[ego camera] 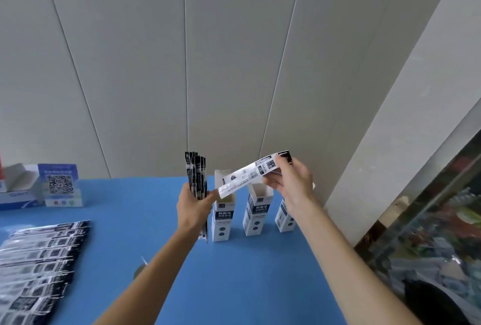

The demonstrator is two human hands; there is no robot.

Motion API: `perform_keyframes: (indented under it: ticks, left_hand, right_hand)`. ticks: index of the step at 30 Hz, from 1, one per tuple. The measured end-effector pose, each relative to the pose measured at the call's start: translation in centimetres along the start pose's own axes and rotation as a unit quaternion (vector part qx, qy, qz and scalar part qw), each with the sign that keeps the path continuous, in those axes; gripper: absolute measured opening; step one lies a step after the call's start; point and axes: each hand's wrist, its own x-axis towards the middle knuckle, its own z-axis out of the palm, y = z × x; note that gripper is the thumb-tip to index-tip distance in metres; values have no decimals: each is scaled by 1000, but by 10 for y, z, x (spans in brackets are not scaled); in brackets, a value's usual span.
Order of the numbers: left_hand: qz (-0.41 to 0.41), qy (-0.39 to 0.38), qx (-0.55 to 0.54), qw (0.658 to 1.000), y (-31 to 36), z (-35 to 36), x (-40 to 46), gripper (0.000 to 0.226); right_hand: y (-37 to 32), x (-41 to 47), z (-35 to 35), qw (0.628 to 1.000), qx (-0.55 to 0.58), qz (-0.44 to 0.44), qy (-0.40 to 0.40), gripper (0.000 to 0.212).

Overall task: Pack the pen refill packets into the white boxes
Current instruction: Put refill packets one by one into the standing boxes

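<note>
While the left hand (194, 207) grips an upright bundle of refill packets (197, 176), fingers curled round it, the right hand (292, 184) pinches one single packet (250, 173) by its upper end — tilted down toward 8 o'clock over the first white box (221, 218). Two more open boxes (256, 214) stand toward 3 o'clock on the blue worktop (234, 272); the third seems partly hidden. Loose packets (39, 267) lie at 9 o'clock.

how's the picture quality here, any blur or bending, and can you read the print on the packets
Head view: wide-angle bending bows the grey wall panel seams. The flat pile of black-and-white refill packets at the left edge is smeared and unreadable. The single white packet in the right hand is sharper, its code visible but its text too small. Lighting is soft and even, with no strong glare.
</note>
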Motion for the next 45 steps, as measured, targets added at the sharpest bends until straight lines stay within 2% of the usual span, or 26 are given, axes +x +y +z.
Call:
perform_keyframes:
  ticks: [3, 7, 12, 16, 21, 26, 29, 31, 33, 35, 38, 41, 45]
  left_hand:
    - [-13, 16, 19, 1000, -2, 9, 6, 45]
    - [-15, 75, 53, 996, -3, 21, 8, 27]
    - [-16, 141, 48, 989, 0, 28, 5, 27]
    - [-35, 178, 64, 981, -6, 35, 2, 19]
    - [-53, 210, 54, 975, -9, 41, -7, 13]
    - [-46, 208, 49, 976, -4, 40, -14, 15]
    - [-29, 221, 23, 975, 5, 32, -20, 13]
    - [-10, 207, -12, 978, 13, 24, -25, 12]
    - [9, 154, -38, 987, 25, 16, -32, 12]
    - [19, 89, -59, 994, 35, 11, -39, 12]
    - [31, 11, -75, 997, 45, 6, -47, 17]
    - [49, -42, -76, 995, 50, 6, -54, 15]
    - [59, -78, -82, 992, 52, 5, -61, 21]
  right_hand:
    - [5, 21, 6, 999, -32, 0, 1, 11]
    - [10, 47, 6, 995, -90, -26, -32, 16]
    - [11, 67, 7, 981, -157, -63, -93, 20]
    - [10, 67, 3, 951, -210, -134, -182, 19]
    - [12, 70, -1, 902, -293, -192, -253, 20]
    - [22, 64, 9, 845, -372, -131, -361, 17]
    - [32, 61, 11, 830, -402, -96, -375, 33]
    - [34, 58, 12, 837, -402, -114, -354, 31]
    - [30, 52, 14, 856, -370, -128, -338, 17]
    - [24, 43, 19, 879, -324, -96, -338, 11]
    - [16, 29, 27, 891, -294, -18, -345, 25]
    - [13, 17, 31, 893, -279, 10, -353, 40]
    - [11, 6, 32, 900, -260, 23, -349, 37]
